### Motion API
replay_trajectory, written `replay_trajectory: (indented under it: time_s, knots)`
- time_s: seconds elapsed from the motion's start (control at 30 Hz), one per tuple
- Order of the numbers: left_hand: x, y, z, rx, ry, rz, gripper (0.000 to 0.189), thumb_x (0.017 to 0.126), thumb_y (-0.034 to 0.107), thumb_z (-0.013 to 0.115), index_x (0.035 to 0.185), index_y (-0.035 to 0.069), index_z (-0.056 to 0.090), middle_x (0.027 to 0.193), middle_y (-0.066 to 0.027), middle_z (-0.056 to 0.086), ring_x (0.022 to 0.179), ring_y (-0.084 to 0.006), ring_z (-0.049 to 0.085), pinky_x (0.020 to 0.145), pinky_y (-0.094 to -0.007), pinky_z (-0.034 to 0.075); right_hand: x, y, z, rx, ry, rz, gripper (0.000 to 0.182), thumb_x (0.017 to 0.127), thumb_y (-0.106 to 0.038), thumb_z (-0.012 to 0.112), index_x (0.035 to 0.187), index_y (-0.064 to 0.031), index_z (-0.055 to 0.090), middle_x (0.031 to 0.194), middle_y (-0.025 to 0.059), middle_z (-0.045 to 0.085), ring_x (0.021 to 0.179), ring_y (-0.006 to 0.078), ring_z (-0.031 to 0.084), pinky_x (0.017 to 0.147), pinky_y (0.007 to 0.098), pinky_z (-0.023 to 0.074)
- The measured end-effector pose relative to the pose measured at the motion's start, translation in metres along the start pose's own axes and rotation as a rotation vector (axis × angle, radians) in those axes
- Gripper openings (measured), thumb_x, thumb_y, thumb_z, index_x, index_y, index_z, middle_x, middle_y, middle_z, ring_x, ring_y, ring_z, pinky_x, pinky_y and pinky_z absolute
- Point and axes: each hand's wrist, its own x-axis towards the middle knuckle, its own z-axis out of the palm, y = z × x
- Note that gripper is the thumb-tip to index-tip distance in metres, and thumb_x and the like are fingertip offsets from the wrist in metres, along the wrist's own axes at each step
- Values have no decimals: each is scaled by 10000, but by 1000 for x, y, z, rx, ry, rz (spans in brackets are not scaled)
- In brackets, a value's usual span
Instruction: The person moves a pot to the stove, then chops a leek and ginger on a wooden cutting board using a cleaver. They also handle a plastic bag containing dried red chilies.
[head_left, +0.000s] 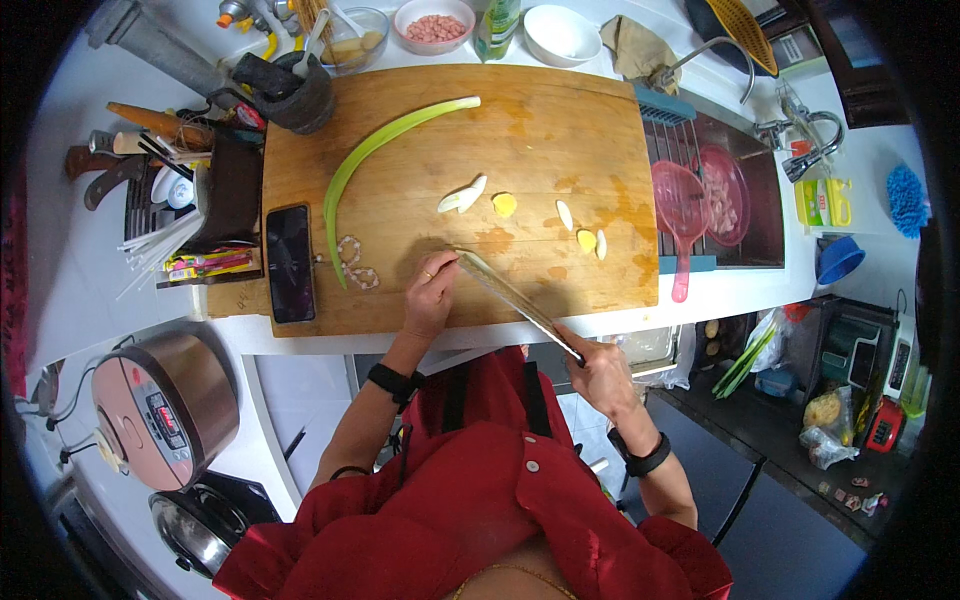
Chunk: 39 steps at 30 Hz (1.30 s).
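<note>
My right hand (604, 375) grips the handle of a wide-bladed kitchen knife (517, 300), whose blade slants up and left over the front of the wooden cutting board (405, 180). At its far end, my left hand (430, 296) has its fingertips bunched against the blade; whether they pinch something is hidden. Beyond the blade lie white vegetable pieces (463, 196) and a yellow slice, perhaps ginger (504, 204). Further right are a second yellow slice (586, 241) and two white slivers (564, 215). A long green stalk (367, 146), white at one end, curves across the board's left side.
On the board's left are a smartphone (290, 262), a beaded bracelet (358, 262) and a stone mortar (304, 97). Behind it stand a bowl of peanuts (435, 28), a green bottle (498, 30) and a white bowl (562, 36). A pink strainer (679, 202) rests over the sink at right.
</note>
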Motion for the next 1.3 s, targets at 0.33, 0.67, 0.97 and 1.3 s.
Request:
replay_trajectory:
  time_s: [0.33,0.67,0.97,1.3]
  knots:
    - [-1,-2,2,-12,-8,-22,124,759,-45,539,861,-58,608,969,-134,603,903,-293,584,791,-340,470,3,-3,-4,-23,-20,2,474,698,14,604,1163,-68,569,803,238,613,689,355,621,633,390,504]
    - [-1,-2,1,39,-17,-10,122,744,-46,538,841,-38,614,967,-130,601,919,-294,580,814,-348,468,3,8,2,-7,-39,-29,488,719,-54,597,1201,-76,523,669,228,593,638,374,604,601,438,495]
    - [0,-1,1,26,11,-18,116,740,-51,532,825,-33,608,958,-133,600,907,-306,581,800,-357,471,6,8,4,12,-25,-61,452,729,-60,592,1177,-76,534,640,230,580,612,381,598,574,449,487]
    - [1,1,0,36,14,-2,135,730,-46,548,834,-4,623,941,-115,602,892,-288,584,772,-346,480,12,12,3,56,-79,-24,463,728,-53,587,1187,-74,530,647,238,579,625,390,599,589,450,487]
